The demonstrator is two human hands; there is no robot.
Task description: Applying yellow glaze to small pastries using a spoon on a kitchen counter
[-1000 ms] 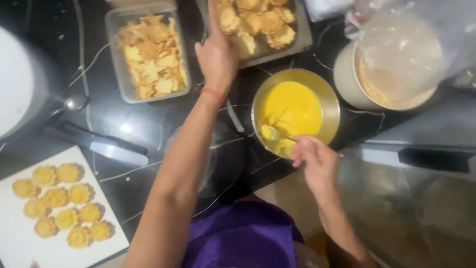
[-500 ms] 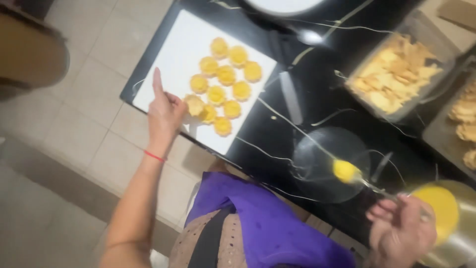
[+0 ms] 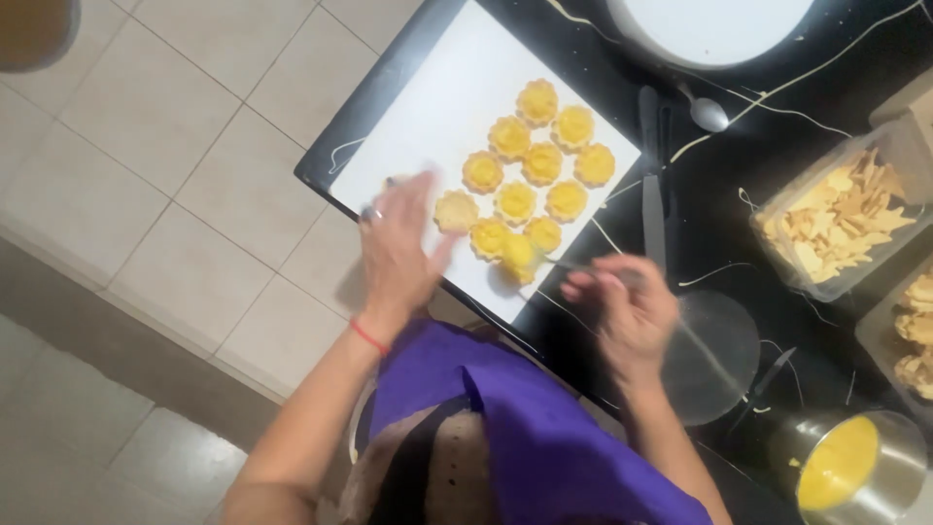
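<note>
Head view: ten small tart shells [image 3: 530,180] sit on a white-lined tray [image 3: 442,107]; most look filled yellow, while the pale one at the cluster's nine o'clock seems not yet filled. The left hand [image 3: 400,248] hovers open beside it. The right hand [image 3: 627,311] pinches a thin tool carrying a yellow blob [image 3: 518,253]; blur hides the tool's kind. A steel bowl of yellow filling [image 3: 855,467] at five o'clock is cut off.

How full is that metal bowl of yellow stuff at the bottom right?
Partly full. The metal bowl stands upright, and the yellow mixture lies well below its rim, leaving the steel inner wall bare on the right.
</note>
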